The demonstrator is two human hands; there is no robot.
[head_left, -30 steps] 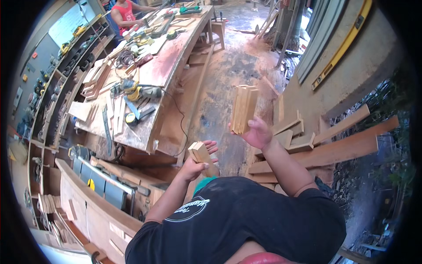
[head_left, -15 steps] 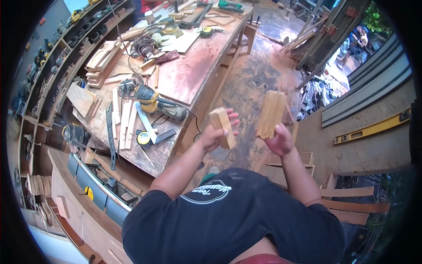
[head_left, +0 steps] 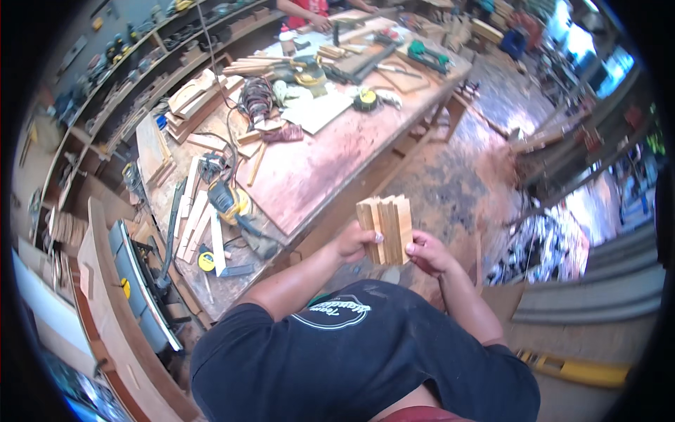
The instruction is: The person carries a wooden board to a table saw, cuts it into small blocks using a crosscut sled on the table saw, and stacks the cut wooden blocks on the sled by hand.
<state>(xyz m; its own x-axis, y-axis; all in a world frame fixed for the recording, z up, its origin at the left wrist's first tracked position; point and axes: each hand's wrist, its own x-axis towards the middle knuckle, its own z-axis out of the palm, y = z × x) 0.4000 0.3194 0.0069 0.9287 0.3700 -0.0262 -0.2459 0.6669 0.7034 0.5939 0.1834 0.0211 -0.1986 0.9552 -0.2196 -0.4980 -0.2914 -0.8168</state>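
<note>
Both hands hold short, light-coloured wooden blocks [head_left: 387,228] pressed side by side in a bundle in front of my chest. My left hand [head_left: 357,243] is closed on the left side of the bundle, its thumb on the near face. On the right edge, my right hand [head_left: 429,253] grips with its thumb in front; its other fingers are mostly hidden behind the wood. Uneven, stepped ends show along the bundle's top.
To the left stands a workbench [head_left: 330,165] with a yellow-black power tool [head_left: 230,202], tape measures, a square and wood strips. A co-worker's hand [head_left: 320,23] rests at its far end. Tool shelves [head_left: 140,67] line the left wall. A yellow level [head_left: 576,367] lies at lower right.
My hands have come together, joining the left block with the blocks from the right hand into one bundle. The view has turned rightward, and a co-worker now shows more at the far bench end.
</note>
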